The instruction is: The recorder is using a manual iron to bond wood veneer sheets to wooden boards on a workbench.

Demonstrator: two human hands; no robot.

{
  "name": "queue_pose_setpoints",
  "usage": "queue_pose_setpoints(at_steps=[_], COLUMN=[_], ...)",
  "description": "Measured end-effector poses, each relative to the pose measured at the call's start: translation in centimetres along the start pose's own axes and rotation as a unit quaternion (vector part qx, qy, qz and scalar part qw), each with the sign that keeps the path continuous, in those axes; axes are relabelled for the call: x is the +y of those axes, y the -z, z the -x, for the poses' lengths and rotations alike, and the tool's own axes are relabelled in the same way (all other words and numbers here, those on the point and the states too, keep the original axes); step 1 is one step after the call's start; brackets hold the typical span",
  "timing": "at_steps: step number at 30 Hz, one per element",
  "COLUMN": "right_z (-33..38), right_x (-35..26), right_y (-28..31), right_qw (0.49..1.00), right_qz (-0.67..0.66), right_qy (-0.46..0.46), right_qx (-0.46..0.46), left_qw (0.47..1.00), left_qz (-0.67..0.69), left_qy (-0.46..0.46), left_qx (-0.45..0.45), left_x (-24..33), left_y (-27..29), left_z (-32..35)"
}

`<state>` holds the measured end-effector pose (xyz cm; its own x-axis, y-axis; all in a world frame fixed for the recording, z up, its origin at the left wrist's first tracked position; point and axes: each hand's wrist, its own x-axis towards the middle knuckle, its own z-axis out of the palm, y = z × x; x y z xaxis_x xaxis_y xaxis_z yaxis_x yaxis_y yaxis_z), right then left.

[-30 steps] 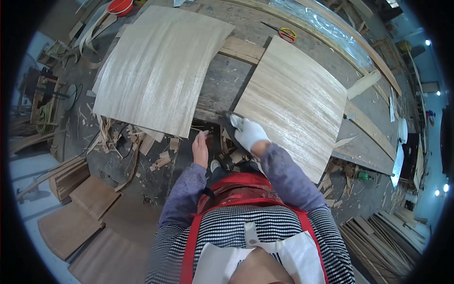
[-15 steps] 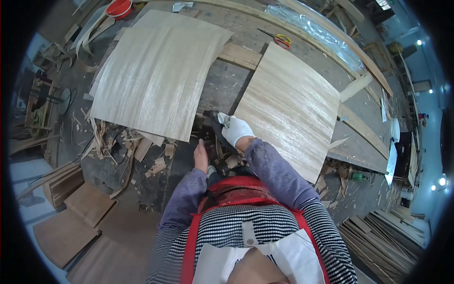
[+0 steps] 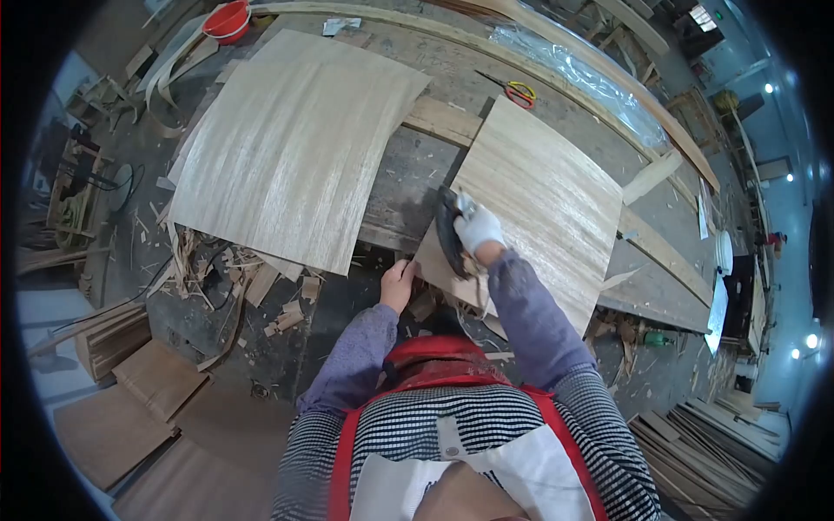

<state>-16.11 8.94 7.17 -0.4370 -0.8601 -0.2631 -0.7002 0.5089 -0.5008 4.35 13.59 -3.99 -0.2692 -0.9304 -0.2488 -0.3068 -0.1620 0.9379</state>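
Two veneer sheets on bench — right hand [image 3: 477,227] fingers clamped on dark tool [image 3: 448,231]; left hand [image 3: 398,286] fingers pinching sheet edge [image 3: 427,260]; red basin [image 3: 228,19] contents unclear.

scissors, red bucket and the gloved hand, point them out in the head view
scissors [image 3: 514,89], head view, on the yellow and red handles.
red bucket [image 3: 228,19], head view, on its rim.
right hand [image 3: 477,227], head view, on the white glove's back.

A: Left hand [image 3: 398,285]?
B: Bare, forearm reaching forward from a purple sleeve, fingers curled at a pinch, thumb side up.
A: Right hand [image 3: 476,227]?
B: White glove, wrist bent, fingers wrapped tight in a grip, arm extended farther than the left. 2 hands near together.
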Motion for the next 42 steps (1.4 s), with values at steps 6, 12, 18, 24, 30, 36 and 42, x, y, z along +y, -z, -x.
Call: queue_pose_setpoints(at_steps=[6,12,18,24,30,36,42], right_z=[-7.2,-5.1,-16.0,-23.5,-34.1,-34.1,-15.8], right_x=[0.4,4.1,-1.3,1.6,3.7,2.9,-0.8], right_y=[1.3,3.9,4.3,7.6,11.9,8.9,3.9], right_qw=[1.0,1.0,1.0,0.998,0.995,0.993,0.993], right_qz=[-0.004,-0.011,-0.007,-0.021,0.025,0.018,0.03], right_qy=[-0.001,-0.006,-0.015,-0.042,-0.09,0.017,0.114], right_qx=[-0.023,0.013,0.023,0.043,0.041,0.114,0.007], left_qw=[0.999,0.999,0.997,0.997,0.997,0.999,0.998], left_qz=[-0.043,-0.038,-0.075,-0.063,-0.035,-0.006,-0.065], left_qy=[-0.018,0.01,-0.035,0.014,0.048,0.049,-0.002], left_qx=[0.014,0.017,0.012,0.03,0.043,0.021,0.013], left_x=[0.3,1.0,0.4,0.2,1.7,-0.3,0.1], left_y=[-0.7,-0.2,-1.1,-0.7,-2.0,-1.1,-0.3], left_z=[-0.1,0.8,0.0,0.6,0.1,0.9,0.9])
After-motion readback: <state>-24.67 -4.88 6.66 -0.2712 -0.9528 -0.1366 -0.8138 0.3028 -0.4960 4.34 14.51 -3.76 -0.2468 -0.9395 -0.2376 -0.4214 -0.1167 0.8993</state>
